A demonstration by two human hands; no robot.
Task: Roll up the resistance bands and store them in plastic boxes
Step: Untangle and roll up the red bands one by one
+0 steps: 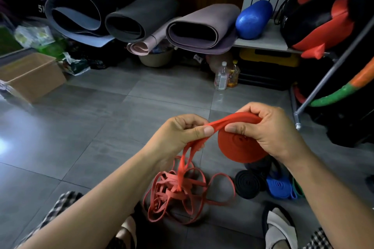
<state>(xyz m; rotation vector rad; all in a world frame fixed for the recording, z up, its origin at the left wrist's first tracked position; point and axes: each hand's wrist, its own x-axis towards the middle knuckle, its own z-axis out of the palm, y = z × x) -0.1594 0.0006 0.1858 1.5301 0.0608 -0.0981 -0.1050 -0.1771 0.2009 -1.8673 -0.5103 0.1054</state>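
Observation:
My right hand (269,131) grips a partly wound roll of red resistance band (240,147), thumb pressed on its flat face. My left hand (182,133) pinches the loose red strand just left of the roll. From there the strand drops to a tangled red heap (178,190) on the grey tiled floor between my feet. A rolled black band (248,184) and a rolled blue band (280,187) lie on the floor under my right hand, with a bit of green band (297,188) beside them.
Rolled yoga mats (125,20) and a blue roller (253,19) lie along the far wall. A cardboard box (32,77) sits at far left. Two bottles (222,77) stand near a yellow-black case (269,60). A metal rack leg (323,85) slants at right. My slippered feet (281,228) are at the bottom.

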